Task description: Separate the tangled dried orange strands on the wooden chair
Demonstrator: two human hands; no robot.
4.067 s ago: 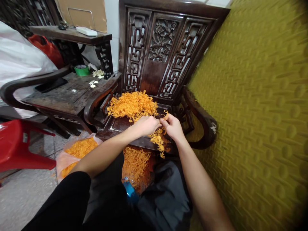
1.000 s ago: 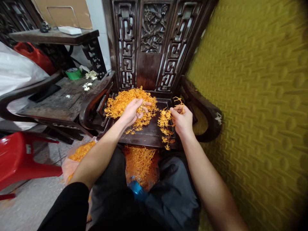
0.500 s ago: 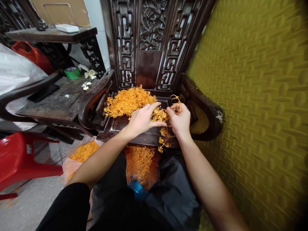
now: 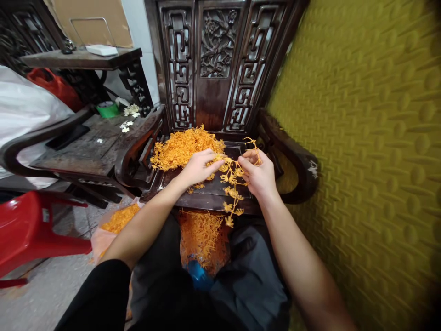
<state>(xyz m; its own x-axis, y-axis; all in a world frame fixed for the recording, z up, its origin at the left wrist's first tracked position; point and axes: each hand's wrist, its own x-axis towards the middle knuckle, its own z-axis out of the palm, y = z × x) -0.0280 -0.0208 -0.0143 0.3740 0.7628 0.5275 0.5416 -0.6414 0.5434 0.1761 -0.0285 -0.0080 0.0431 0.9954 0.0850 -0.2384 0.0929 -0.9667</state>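
Hands: 2, both mine. My left hand [image 4: 197, 168] lies on the near edge of the orange pile, fingers curled on a tuft of strands. My right hand [image 4: 259, 177] pinches a strand cluster [image 4: 231, 184] w/ thumb + fingers, narrow grip.
Strand cluster: 1, strung between both hands; its tail hangs past the seat's front edge.
Orange pile: 1 big heap [image 4: 182, 146] on the seat, back-left, touching my left hand.
More orange stuff: 2 lots lower down. 1 in a clear bag [image 4: 201, 239] between my knees, just below the seat edge; 1 in a pinkish bag [image 4: 115, 221] on the floor to the left.
Blue bit: 1, under the clear bag [image 4: 199, 277]; can't tell what it is.
Surface: dark carved wooden chair [image 4: 217, 69], seat bare at front-right, 2 curved armrests.
Left side: 1 low dark table [image 4: 93, 145] w/ 1 green tape roll [image 4: 107, 109] + a few small white flowers [image 4: 130, 111]; 1 red plastic stool [image 4: 31, 230] nearer me.
Right side: yellow-green padded wall [image 4: 361, 138], dimpled.
Floor: grey, speckled.
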